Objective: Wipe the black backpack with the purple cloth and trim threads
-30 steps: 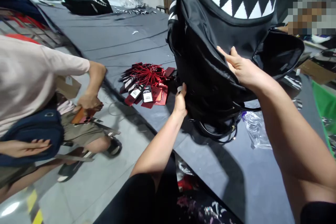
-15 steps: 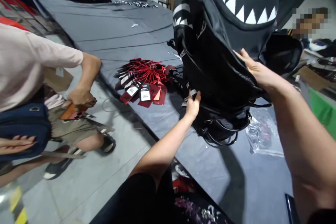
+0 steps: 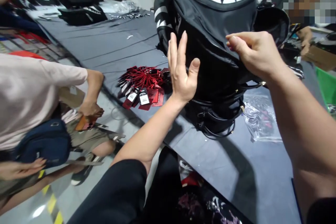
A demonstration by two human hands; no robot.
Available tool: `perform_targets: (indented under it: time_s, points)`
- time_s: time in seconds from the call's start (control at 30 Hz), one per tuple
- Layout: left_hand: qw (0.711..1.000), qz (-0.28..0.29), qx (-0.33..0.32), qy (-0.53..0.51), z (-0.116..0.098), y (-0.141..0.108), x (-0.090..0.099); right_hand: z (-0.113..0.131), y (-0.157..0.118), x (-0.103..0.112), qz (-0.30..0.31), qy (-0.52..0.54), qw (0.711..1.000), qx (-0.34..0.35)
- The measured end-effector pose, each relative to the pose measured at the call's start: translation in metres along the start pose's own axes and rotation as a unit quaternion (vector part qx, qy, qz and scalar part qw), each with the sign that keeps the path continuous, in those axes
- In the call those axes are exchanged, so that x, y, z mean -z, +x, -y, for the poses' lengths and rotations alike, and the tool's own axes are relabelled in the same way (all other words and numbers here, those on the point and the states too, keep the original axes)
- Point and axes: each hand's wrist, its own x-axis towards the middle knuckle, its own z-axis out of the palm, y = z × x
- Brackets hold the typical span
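A stack of black bags point(image 3: 210, 66) with a white shark-tooth print at the top stands on the grey-covered table point(image 3: 204, 168). In front of its left side my left hand point(image 3: 182, 71) is raised with the fingers stretched out, holding nothing. My right hand point(image 3: 254, 50) is at the stack's right side, thumb and fingertips pinched together against the black fabric; what lies between them is too small to name. Left of the stack lies a fan of red and black tags point(image 3: 143, 85) with red strings.
A clear plastic bag point(image 3: 262, 119) lies right of the stack. A seated person in a pale shirt point(image 3: 39, 91) holds an orange phone point(image 3: 84, 122) at the left. More black bags point(image 3: 82, 14) sit at the table's far end. A green container point(image 3: 325, 87) is at the right.
My left hand has let go of the stack's left edge and opened upward. My right hand has closed to a pinch and risen slightly. The stack now appears lower and further left.
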Motion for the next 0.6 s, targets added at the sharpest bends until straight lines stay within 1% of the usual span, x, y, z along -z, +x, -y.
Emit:
perform_targets:
  time_s: [0.07,0.1,0.13,0.17,0.2,0.23,0.27,0.3,0.33,0.37,0.4,0.47,0.53,0.6]
  points:
    - [0.999,0.001,-0.025,0.032,0.001,-0.014,0.002,0.004,-0.019,0.014,-0.031,-0.024,0.999,0.019]
    - [0.997,-0.001,-0.056,0.055,0.005,-0.028,0.005,0.001,-0.032,0.020,-0.051,-0.026,0.998,0.015]
    - [0.992,0.004,-0.096,0.075,0.010,-0.045,0.008,-0.004,-0.049,0.025,-0.094,-0.016,0.995,-0.004]
    - [0.985,0.018,-0.145,0.091,0.016,-0.066,0.012,-0.012,-0.069,0.027,-0.134,-0.003,0.990,-0.042]
    - [0.975,0.054,-0.196,0.091,0.023,-0.089,0.016,-0.022,-0.094,0.025,-0.166,0.011,0.981,-0.099]
    - [0.961,0.128,-0.233,0.076,0.030,-0.114,0.019,-0.032,-0.121,0.020,-0.190,0.010,0.966,-0.173]
    - [0.939,0.231,-0.248,0.061,0.037,-0.138,0.020,-0.042,-0.151,0.010,-0.191,0.003,0.948,-0.255]
    - [0.906,0.338,-0.247,0.066,0.042,-0.161,0.020,-0.050,-0.180,-0.003,-0.142,-0.004,0.928,-0.344]
    - [0.877,0.413,-0.229,0.087,0.047,-0.180,0.019,-0.054,-0.209,-0.018,-0.065,-0.001,0.903,-0.424]
    - [0.853,0.465,-0.210,0.111,0.050,-0.196,0.015,-0.056,-0.235,-0.036,-0.031,0.007,0.887,-0.461]
    - [0.836,0.495,-0.192,0.141,0.053,-0.208,0.011,-0.055,-0.257,-0.053,-0.012,0.017,0.873,-0.487]
    - [0.817,0.516,-0.166,0.196,0.055,-0.221,0.000,-0.048,-0.287,-0.085,0.031,0.056,0.842,-0.535]
    - [0.795,0.534,-0.142,0.251,0.057,-0.222,-0.009,-0.038,-0.301,-0.106,0.056,0.105,0.814,-0.569]
    - [0.776,0.546,-0.121,0.293,0.057,-0.219,-0.014,-0.029,-0.305,-0.117,0.061,0.145,0.792,-0.589]
